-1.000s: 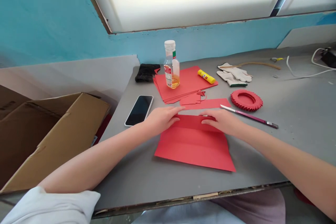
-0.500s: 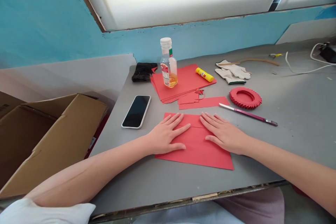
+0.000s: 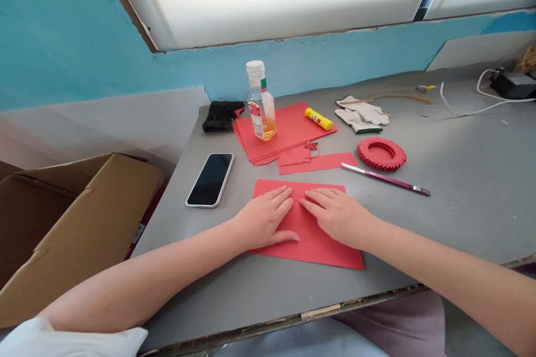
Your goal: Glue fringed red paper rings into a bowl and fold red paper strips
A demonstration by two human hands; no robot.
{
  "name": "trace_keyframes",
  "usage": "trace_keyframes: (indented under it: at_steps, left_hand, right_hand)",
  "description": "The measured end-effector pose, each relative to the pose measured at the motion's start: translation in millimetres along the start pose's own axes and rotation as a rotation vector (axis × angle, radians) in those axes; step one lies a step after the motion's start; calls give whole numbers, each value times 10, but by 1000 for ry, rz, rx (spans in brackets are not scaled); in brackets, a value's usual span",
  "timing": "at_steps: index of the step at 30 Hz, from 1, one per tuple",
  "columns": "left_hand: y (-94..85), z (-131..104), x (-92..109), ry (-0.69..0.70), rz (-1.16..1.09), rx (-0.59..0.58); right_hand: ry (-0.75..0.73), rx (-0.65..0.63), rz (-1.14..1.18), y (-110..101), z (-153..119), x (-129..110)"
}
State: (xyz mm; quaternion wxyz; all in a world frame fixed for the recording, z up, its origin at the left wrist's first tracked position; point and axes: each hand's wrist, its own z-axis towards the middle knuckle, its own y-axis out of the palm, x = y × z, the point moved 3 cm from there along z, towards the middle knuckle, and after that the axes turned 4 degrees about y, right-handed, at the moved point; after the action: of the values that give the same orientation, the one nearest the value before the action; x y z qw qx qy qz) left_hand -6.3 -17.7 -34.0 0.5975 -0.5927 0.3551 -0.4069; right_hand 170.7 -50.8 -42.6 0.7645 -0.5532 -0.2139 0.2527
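Note:
A red paper sheet (image 3: 310, 237) lies on the grey table, with a crease or edge running across its upper part. On its left side my left hand (image 3: 266, 218) rests flat, thumb held away from the fingers. My right hand (image 3: 339, 215) lies on the right side, fingers stretched toward the middle, its thumb hidden. Neither hand grips anything. Just beyond the sheet are a red paper strip (image 3: 330, 162) and small red pieces (image 3: 295, 155). A craft knife (image 3: 387, 179) with a purplish handle lies to the right, below a pleated red paper ring (image 3: 382, 154).
A phone (image 3: 210, 180) lies at left. Behind, a bottle (image 3: 262, 109) and a yellow glue stick (image 3: 319, 119) sit on stacked red paper (image 3: 288, 134). Also there: a black cloth (image 3: 221, 116), white gloves (image 3: 363, 114), white cable (image 3: 469, 113). A cardboard box (image 3: 84, 228) stands left of the table.
My right hand has moved left and inward across the sheet, closer to my left hand. My left hand's fingers have drawn closer together. The whole view has shifted slightly.

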Motion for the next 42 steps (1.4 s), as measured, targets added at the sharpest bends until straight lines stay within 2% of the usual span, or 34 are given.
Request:
trace_keyframes:
  at_steps: [4,10,17,22,27,31,35,38,40,42]
  left_hand:
    - [40,12,7,25,30,19]
    - [8,-24,-19,4,35,21]
    - [-49,-265,-163,-75,76,-15]
    - [-92,-431,-239,-125,117,22]
    - [-84,-511,-279,-194,190,21]
    - [-109,-538,-321,-251,236,11]
    - [-269,-454,-370,-304,248,58]
    - [-360,-234,-323,-159,177,102]
    - [-334,-37,-265,-23,99,73]
    - [-264,153,-224,55,61,43]
  right_hand:
    - [9,0,-30,68,24,-65]
    - [34,-1,-78,46,-87,-12]
    - [45,30,-85,-127,-298,118]
    - [127,49,-78,-187,-503,233]
    - [139,102,-89,-214,-635,262]
    - [159,108,-84,-243,-632,272]
    - [283,76,-25,-313,-593,511]
    - [441,113,-75,-350,-671,846]
    - [515,69,-137,-311,-784,1046]
    - [535,25,-187,-247,-906,1172]
